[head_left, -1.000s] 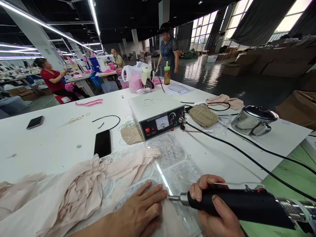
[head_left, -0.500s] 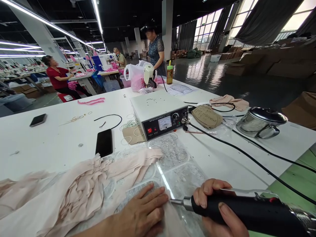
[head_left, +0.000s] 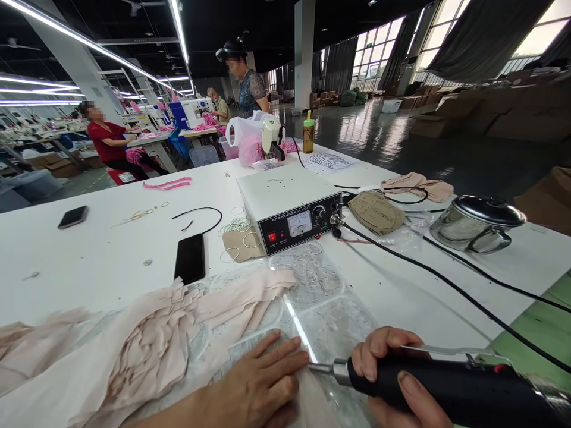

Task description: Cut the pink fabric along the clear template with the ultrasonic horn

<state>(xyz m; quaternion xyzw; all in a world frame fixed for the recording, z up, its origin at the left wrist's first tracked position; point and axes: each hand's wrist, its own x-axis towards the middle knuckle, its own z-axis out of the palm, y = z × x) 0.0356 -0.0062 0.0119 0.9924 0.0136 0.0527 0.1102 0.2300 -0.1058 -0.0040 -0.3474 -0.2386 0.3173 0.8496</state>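
Note:
My right hand point(head_left: 397, 374) is wrapped round the black handle of a handheld ultrasonic welder point(head_left: 464, 383). Its metal tip point(head_left: 322, 368) points left and ends close to my left fingertips. My left hand point(head_left: 263, 380) lies flat, fingers stretched out, pressing on a strip of thin pale pink fabric point(head_left: 314, 398). Under it is a clear plastic sheet point(head_left: 339, 315) over a grey patterned surface. Further left, a ruffled heap of the same pale fabric point(head_left: 151, 351) is spread out. Whether the tip touches the fabric is hard to tell.
The welder's control box point(head_left: 289, 202) stands ahead, its black cable point(head_left: 428, 267) running to the right. A phone point(head_left: 190, 258) lies by the fabric, another phone point(head_left: 72, 216) farther left. A lidded steel mug point(head_left: 477, 223) stands right. One person point(head_left: 252, 89) is beyond the table.
The person beyond the table has moved left. My view has shifted slightly; both hands and the welder keep nearly the same position.

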